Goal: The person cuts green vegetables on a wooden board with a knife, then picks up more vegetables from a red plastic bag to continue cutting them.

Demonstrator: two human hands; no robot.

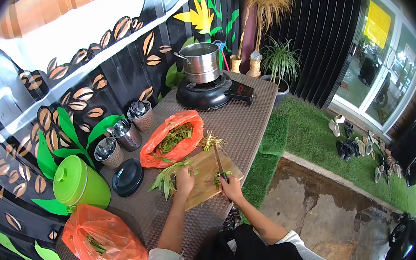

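Note:
My left hand [185, 180] is closed around a bunch of leafy greens [166, 180] over the left side of a wooden cutting board [205, 192]. Leaves stick out on both sides of the fist. In my right hand [232, 188] is a knife [219, 162], its blade pointing away from me above the right part of the board. Small cut green pieces [217, 178] lie beside the blade. At the board's far edge sits a clump of pale roots and stem ends [211, 141]. An orange plastic bag [193, 120] holding more greens stands open just beyond the board.
A steel pot [200, 63] sits on a black gas stove [200, 96] at the far end of the table. Cutlery holders [140, 117], dark plates [127, 178], a green lidded bucket [84, 184] and another orange bag [109, 240] line the left side. Shoes [350, 147] lie on artificial grass.

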